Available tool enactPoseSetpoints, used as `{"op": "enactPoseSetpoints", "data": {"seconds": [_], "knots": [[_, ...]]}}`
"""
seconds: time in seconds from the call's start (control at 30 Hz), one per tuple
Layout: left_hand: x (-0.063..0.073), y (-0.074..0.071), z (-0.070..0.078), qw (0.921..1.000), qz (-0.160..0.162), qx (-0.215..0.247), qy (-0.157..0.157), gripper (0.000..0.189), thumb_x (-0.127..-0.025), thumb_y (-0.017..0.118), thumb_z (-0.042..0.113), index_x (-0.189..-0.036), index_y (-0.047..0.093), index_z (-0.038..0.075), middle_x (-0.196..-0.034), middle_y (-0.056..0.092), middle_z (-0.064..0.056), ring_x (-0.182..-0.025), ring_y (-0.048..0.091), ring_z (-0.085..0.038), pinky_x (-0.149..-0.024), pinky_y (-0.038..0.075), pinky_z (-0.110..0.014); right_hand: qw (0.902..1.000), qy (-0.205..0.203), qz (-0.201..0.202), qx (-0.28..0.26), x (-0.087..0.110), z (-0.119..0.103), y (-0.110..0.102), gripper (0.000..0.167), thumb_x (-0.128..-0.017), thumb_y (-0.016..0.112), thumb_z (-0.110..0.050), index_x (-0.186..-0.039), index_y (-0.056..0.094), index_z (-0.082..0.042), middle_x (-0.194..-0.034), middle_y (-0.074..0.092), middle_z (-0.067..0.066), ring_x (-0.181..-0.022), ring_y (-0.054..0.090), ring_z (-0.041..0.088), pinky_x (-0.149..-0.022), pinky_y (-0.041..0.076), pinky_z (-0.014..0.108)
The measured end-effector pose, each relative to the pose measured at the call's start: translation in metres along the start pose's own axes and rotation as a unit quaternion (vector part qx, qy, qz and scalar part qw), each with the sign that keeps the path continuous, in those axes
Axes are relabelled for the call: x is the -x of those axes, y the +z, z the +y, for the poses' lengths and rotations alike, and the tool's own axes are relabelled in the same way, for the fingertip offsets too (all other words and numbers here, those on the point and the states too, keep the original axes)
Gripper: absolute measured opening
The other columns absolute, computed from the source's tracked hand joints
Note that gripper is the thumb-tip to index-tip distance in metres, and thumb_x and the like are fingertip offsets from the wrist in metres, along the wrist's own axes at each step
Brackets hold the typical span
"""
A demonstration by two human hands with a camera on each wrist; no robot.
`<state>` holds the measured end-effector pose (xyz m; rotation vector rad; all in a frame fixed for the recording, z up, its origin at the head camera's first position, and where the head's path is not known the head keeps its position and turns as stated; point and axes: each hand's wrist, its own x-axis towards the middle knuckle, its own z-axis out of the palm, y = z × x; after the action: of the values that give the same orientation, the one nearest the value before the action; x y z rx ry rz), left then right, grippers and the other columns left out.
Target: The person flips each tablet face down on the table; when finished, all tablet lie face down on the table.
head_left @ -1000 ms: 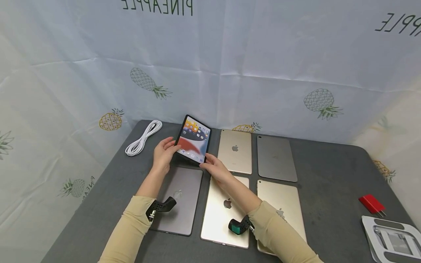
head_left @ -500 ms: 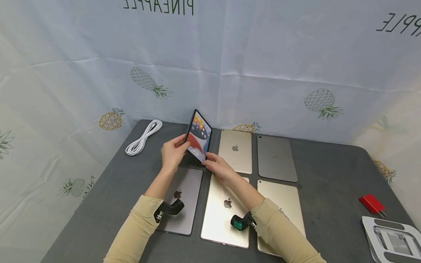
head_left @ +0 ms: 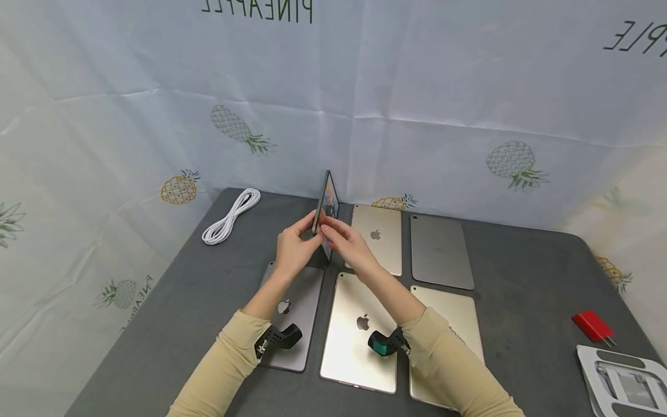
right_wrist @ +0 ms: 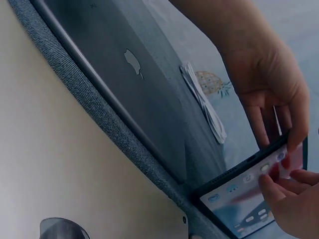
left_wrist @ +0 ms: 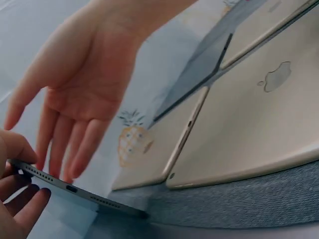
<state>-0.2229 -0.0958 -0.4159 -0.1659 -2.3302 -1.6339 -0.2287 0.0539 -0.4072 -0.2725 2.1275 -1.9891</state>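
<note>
A lit black-rimmed tablet (head_left: 327, 202) stands steeply tilted at the table's back, its screen turned to the right. My left hand (head_left: 294, 246) grips its near edge, thumb on the screen and fingers behind, as the right wrist view shows for the tablet (right_wrist: 234, 204). My right hand (head_left: 351, 246) is in front of the screen with extended fingers close to the glass; in the left wrist view this right hand (left_wrist: 89, 79) has its thumb spread from nearly straight fingers. Below the forearms lie a grey tablet (head_left: 302, 313) and a gold tablet (head_left: 354, 347), backs up.
More tablets lie face down: a gold one (head_left: 383, 231) and a grey one (head_left: 442, 252) behind, another gold one (head_left: 445, 324) under the right sleeve. A coiled white cable (head_left: 229, 217) is back left. A red charger (head_left: 593, 325) and a silver stand (head_left: 622, 379) sit at right.
My left hand has moved right and swung the tablet until its screen faces right, almost edge-on to the head view. My right hand has left the lower edge for the front of the screen.
</note>
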Motion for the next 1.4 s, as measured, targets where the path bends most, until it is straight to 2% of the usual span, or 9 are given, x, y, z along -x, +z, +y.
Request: {"op": "enactPoseSetpoints", "data": {"seconds": [0.23, 0.43, 0.57, 0.67, 0.73, 0.83, 1.03, 1.2, 1.4], "knots": [[0.006, 0.009, -0.006, 0.9968, -0.061, 0.033, 0.04, 0.06, -0.088, 0.072, 0.01, -0.144, 0.049, 0.013, -0.139, 0.054, -0.008, -0.124, 0.054, -0.027, -0.091, 0.052, -0.036, 0.9968, -0.007, 0.049, 0.063, 0.006, -0.003, -0.001, 0.058, -0.092, 0.065, -0.045, -0.142, 0.052, -0.019, -0.139, 0.055, 0.001, -0.126, 0.052, 0.02, -0.1, 0.047, 0.039], [0.009, 0.007, -0.013, 0.9911, -0.128, 0.028, 0.025, 0.066, -0.089, 0.066, 0.008, -0.149, 0.043, 0.022, -0.147, 0.047, -0.004, -0.13, 0.049, -0.027, -0.097, 0.048, -0.047, 0.9951, -0.016, 0.069, 0.07, 0.01, -0.003, -0.003, 0.062, -0.089, 0.071, -0.039, -0.143, 0.051, -0.016, -0.139, 0.055, 0.003, -0.125, 0.054, 0.02, -0.098, 0.048, 0.039], [0.009, 0.005, -0.016, 0.9833, -0.158, 0.085, -0.031, 0.058, -0.089, 0.054, 0.004, -0.146, 0.047, 0.014, -0.143, 0.051, -0.009, -0.129, 0.049, -0.028, -0.1, 0.046, -0.049, 0.9932, -0.018, 0.085, 0.078, 0.01, -0.002, -0.004, 0.058, -0.091, 0.07, -0.032, -0.142, 0.051, -0.012, -0.138, 0.056, 0.007, -0.122, 0.056, 0.02, -0.096, 0.049, 0.036], [0.008, 0.006, -0.02, 0.9722, -0.171, 0.129, -0.094, 0.047, -0.096, 0.046, 0.012, -0.142, 0.05, 0.004, -0.142, 0.051, -0.015, -0.131, 0.047, -0.03, -0.1, 0.046, -0.045, 0.9906, -0.02, 0.101, 0.09, 0.01, -0.001, -0.005, 0.056, -0.091, 0.069, -0.03, -0.141, 0.053, -0.01, -0.135, 0.058, 0.009, -0.12, 0.058, 0.021, -0.095, 0.05, 0.036], [0.008, 0.007, -0.023, 0.9668, -0.18, 0.13, -0.127, 0.044, -0.102, 0.041, 0.02, -0.141, 0.05, 0.001, -0.143, 0.049, -0.017, -0.133, 0.044, -0.031, -0.1, 0.047, -0.042, 0.9899, -0.023, 0.107, 0.09, 0.011, -0.001, -0.006, 0.054, -0.091, 0.069, -0.028, -0.14, 0.054, -0.009, -0.134, 0.059, 0.009, -0.12, 0.059, 0.022, -0.095, 0.05, 0.037], [0.009, 0.007, -0.028, 0.9625, -0.195, 0.104, -0.157, 0.046, -0.105, 0.04, 0.029, -0.141, 0.049, 0.001, -0.146, 0.045, -0.017, -0.135, 0.042, -0.031, -0.101, 0.046, -0.039, 0.9897, -0.027, 0.111, 0.086, 0.012, -0.001, -0.007, 0.053, -0.091, 0.069, -0.026, -0.139, 0.055, -0.008, -0.133, 0.059, 0.01, -0.12, 0.058, 0.023, -0.096, 0.05, 0.038], [0.009, 0.008, -0.029, 0.9573, -0.195, 0.115, -0.18, 0.044, -0.105, 0.043, 0.023, -0.141, 0.048, -0.001, -0.145, 0.045, -0.02, -0.133, 0.044, -0.031, -0.102, 0.045, -0.04, 0.9896, -0.024, 0.127, 0.063, 0.016, -0.002, -0.008, 0.052, -0.09, 0.068, -0.021, -0.137, 0.055, -0.004, -0.13, 0.061, 0.012, -0.117, 0.06, 0.023, -0.092, 0.052, 0.036], [0.007, 0.006, -0.029, 0.9577, -0.182, 0.12, -0.188, 0.045, -0.103, 0.047, 0.02, -0.141, 0.045, -0.005, -0.137, 0.051, -0.024, -0.128, 0.049, -0.034, -0.103, 0.044, -0.042, 0.9896, -0.008, 0.143, -0.016, 0.016, -0.003, -0.007, 0.05, -0.09, 0.067, -0.012, -0.137, 0.053, 0.002, -0.128, 0.062, 0.017, -0.109, 0.064, 0.025, -0.084, 0.055, 0.029], [0.005, 0.0, -0.032, 0.9598, -0.151, 0.127, -0.2, 0.045, -0.101, 0.05, 0.014, -0.14, 0.044, -0.009, -0.13, 0.054, -0.027, -0.121, 0.053, -0.035, -0.101, 0.046, -0.042, 0.9797, 0.001, 0.17, -0.106, 0.017, -0.003, -0.008, 0.052, -0.092, 0.061, -0.004, -0.139, 0.045, 0.01, -0.133, 0.054, 0.026, -0.113, 0.061, 0.034, -0.082, 0.055, 0.028]]}}
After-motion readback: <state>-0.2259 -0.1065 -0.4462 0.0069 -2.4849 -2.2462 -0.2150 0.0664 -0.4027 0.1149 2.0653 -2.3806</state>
